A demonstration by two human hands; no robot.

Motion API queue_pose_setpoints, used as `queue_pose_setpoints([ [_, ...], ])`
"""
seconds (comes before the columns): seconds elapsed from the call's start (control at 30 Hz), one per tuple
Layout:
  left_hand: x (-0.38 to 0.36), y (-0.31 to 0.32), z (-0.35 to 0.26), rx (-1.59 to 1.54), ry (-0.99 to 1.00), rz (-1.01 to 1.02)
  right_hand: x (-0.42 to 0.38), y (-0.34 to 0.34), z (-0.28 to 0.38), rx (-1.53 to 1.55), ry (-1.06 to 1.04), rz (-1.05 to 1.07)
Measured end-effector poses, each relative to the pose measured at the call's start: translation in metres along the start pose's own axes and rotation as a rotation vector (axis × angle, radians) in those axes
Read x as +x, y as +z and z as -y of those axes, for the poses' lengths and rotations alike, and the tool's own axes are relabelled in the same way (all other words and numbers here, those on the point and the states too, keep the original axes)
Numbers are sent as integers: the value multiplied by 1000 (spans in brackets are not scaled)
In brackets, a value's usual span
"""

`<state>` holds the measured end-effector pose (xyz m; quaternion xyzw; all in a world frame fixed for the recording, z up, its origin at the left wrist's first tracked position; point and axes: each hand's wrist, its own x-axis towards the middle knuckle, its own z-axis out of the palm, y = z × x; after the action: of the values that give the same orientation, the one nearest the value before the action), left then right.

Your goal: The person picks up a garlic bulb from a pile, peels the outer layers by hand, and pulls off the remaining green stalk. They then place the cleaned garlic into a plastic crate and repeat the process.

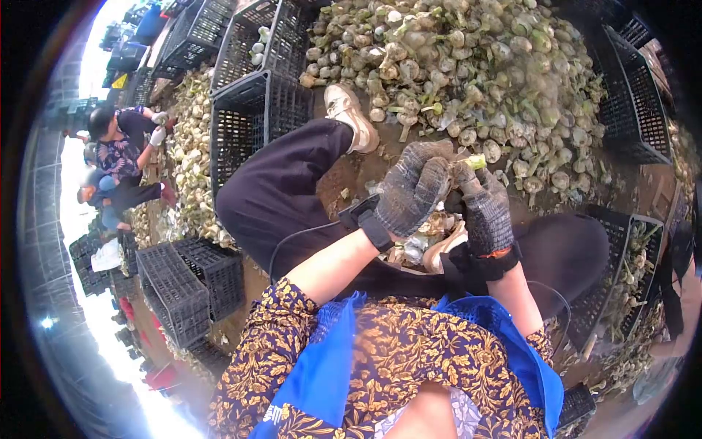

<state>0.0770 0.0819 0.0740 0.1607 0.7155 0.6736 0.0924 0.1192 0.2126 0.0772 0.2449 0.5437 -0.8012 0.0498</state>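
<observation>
Both my hands wear dark grey knitted gloves and meet above the ground between my bent legs. My left hand (413, 189) is closed, its fingertips pressed at a garlic bulb (462, 170) that shows only in part. From it a cut pale-green stem end (477, 161) points to the right. The fingers of my right hand (488, 212) are curled around the same bulb from the other side. Whether a small tool is between the hands, I cannot make out. Under them lie pale scraps and bulb skins (420, 241) by my shoe.
A large heap of garlic (468, 73) with stems spreads in front. Black plastic crates stand at the left (245, 121), lower left (175, 293) and right (636, 95); another crate (614, 278) by my right knee holds garlic. Other people (121, 146) sit beside a second heap (191, 161).
</observation>
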Motion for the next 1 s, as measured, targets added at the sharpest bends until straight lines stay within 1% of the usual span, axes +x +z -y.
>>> queue_pose_setpoints([
  [0.07,-4,2,-3,6,-3,-6,-3,-3,0,0,-21,27],
  [0.1,-6,2,-1,7,-2,-6,-2,-6,-3,-63,-53,39],
  [0.13,-8,2,1,7,-42,-9,-4,-6,-3,-128,-84,51],
  [0.2,-9,1,2,8,-81,-14,-8,-6,4,-111,-81,90],
  [0.27,-8,1,-4,102,-20,-25,-10,-5,7,-94,-76,131],
  [0.47,-8,1,0,129,94,-60,-7,-10,1,-178,-162,144],
  [0.5,-8,1,0,129,92,-60,-8,-10,0,-205,-178,131],
  [0.57,-7,0,-8,114,-13,-47,-8,-11,-3,-231,-193,118],
  [0.6,-6,-2,-3,115,-14,-46,-8,-11,-5,-248,-202,116],
  [0.67,0,-6,9,622,450,-11,-5,-13,-11,-265,-212,115],
  [0.7,-1,-7,14,622,449,-9,-2,-16,-17,-434,-294,57],
  [0.73,-1,-7,12,-24,-64,19,0,-17,-21,-604,-374,-1],
  [0.77,0,-7,11,-672,-574,44,2,-17,-23,-603,-375,-1],
  [0.8,1,-8,8,-671,-575,44,4,-17,-24,-501,-348,2],
  [0.83,4,-10,-4,-617,-639,49,5,-17,-25,-401,-319,3],
  [0.87,6,-10,-10,-562,-702,56,5,-18,-23,-402,-320,1],
  [0.9,3,-2,21,-367,-192,25,5,-18,-20,-358,-217,-39],
  [0.93,-1,0,16,-367,-193,27,5,-19,-18,-314,-113,-76],
  [0.97,-8,2,8,47,37,-37,6,-17,-17,-327,-206,-86],
  [1.0,-12,3,4,462,267,-100,4,-15,-13,-325,-205,-86],
])
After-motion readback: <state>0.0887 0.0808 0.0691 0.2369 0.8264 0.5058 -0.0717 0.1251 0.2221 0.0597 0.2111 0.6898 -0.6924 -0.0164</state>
